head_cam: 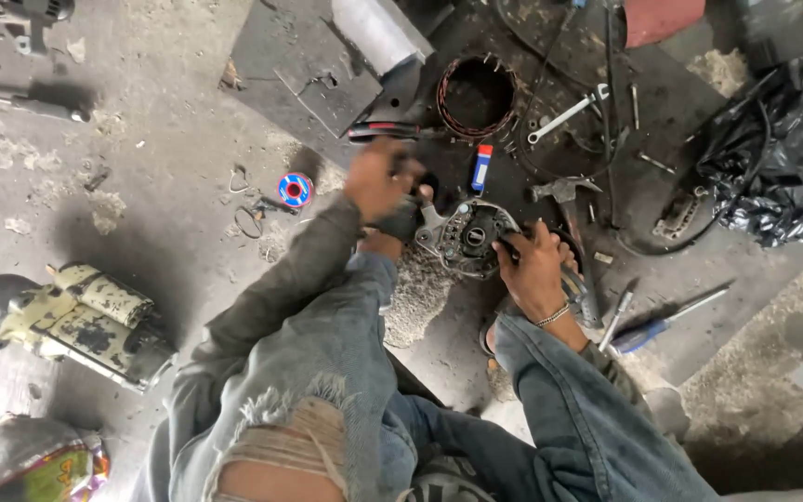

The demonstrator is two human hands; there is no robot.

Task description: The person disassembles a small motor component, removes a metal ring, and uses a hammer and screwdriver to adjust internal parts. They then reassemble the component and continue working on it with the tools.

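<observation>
- The left hand [381,181] is blurred, fingers curled on a dark part at the left edge of the alternator housing [465,237].
- The right hand [533,268] clamps the housing's right side.
- The housing rests on the floor [151,158], between the knees.
- A copper coil ring [476,97] lies just beyond, a wrench [564,116] beside it.
- A screwdriver [666,321] lies right of the right hand.
- A starter motor [72,321] sits well apart, left.

Grey metal alternator housing [465,237]; blue-handled screwdriver [648,332]; red-and-blue solder spool [295,190]; faded blue jeans [327,372].
</observation>
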